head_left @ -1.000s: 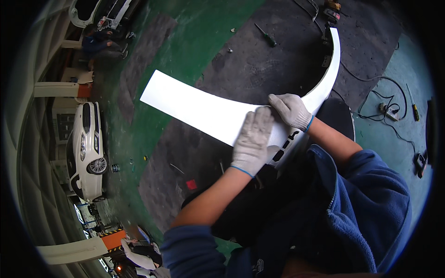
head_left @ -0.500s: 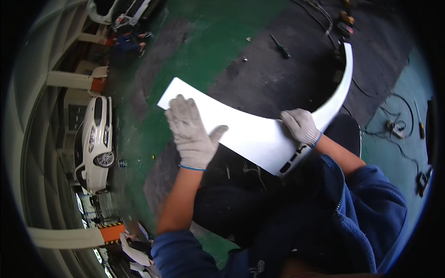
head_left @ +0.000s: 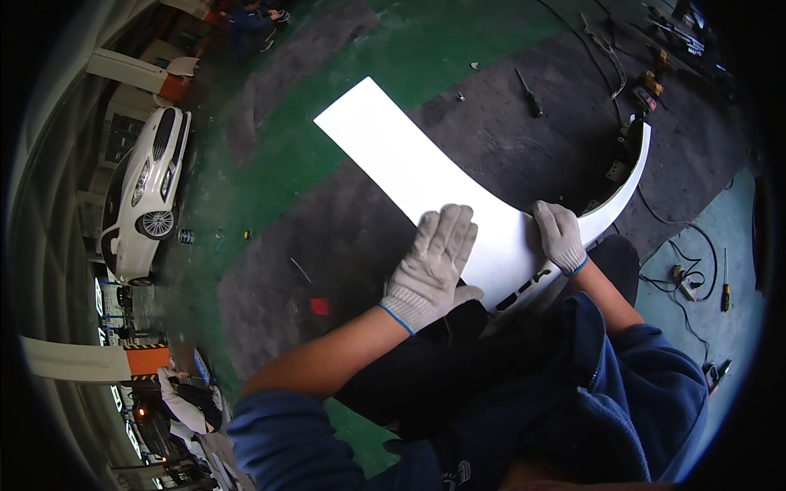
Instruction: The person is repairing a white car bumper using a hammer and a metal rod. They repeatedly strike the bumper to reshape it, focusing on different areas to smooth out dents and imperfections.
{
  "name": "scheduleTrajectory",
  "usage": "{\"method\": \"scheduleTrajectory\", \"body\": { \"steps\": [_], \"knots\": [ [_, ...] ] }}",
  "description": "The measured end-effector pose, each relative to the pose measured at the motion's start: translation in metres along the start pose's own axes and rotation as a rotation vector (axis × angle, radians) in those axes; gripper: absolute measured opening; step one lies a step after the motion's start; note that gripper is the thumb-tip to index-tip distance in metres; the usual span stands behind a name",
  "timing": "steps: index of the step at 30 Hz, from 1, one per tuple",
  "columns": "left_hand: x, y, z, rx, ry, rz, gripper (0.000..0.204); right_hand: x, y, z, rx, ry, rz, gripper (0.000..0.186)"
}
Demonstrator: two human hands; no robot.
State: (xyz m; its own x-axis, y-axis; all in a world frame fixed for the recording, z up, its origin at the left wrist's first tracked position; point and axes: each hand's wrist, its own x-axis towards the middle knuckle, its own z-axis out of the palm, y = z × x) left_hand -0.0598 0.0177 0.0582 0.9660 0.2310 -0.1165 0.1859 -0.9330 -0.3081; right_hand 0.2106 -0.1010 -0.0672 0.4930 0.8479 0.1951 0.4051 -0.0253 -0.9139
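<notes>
A white car fender [head_left: 426, 164] with a curved arch cut into its far edge lies across my lap, its broad end stretching up and left. My left hand [head_left: 434, 263], in a pale knitted glove with a blue cuff, rests flat on the near edge with its fingers extended. At the inner curve, my right hand [head_left: 561, 235], gloved alike, has its fingers bent over the rim and holds it. Dark slots show in the panel close below that hand. The narrow arm of the fender curves away to the far right. Its underside is mostly hidden.
Beyond the fender, a green-handled screwdriver [head_left: 530, 96] and a yellow drill [head_left: 653, 82] lie on the dark mat [head_left: 483, 123]. Cables, a power strip [head_left: 686, 282] and a yellow-handled screwdriver [head_left: 725, 288] are at right. A white car [head_left: 143, 196] and people [head_left: 187, 401] are at left.
The fender's broad end has swung upward and right in view. My left hand has slid from that end toward the middle of the near edge. My right hand keeps its hold; the view has shifted.
</notes>
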Motion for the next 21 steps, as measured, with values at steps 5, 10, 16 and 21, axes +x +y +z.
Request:
{"method": "scheduleTrajectory", "body": {
  "steps": [5,10,16,21],
  "knots": [
    [-0.006,0.012,0.004,0.131,-0.131,0.148,0.120,0.003,-0.005,-0.001,-0.011,-0.005,0.010,0.047],
    [-0.007,-0.016,-0.001,0.174,-0.019,0.047,0.122,0.001,-0.003,0.000,0.001,-0.002,0.015,0.047],
    [-0.004,-0.090,-0.037,-0.047,0.321,-0.201,0.120,0.003,-0.011,0.002,0.000,-0.001,-0.006,0.048],
    [0.029,-0.121,-0.041,-0.354,0.695,-0.823,0.110,0.005,-0.003,-0.001,-0.003,0.000,-0.060,0.048]
  ]
}}
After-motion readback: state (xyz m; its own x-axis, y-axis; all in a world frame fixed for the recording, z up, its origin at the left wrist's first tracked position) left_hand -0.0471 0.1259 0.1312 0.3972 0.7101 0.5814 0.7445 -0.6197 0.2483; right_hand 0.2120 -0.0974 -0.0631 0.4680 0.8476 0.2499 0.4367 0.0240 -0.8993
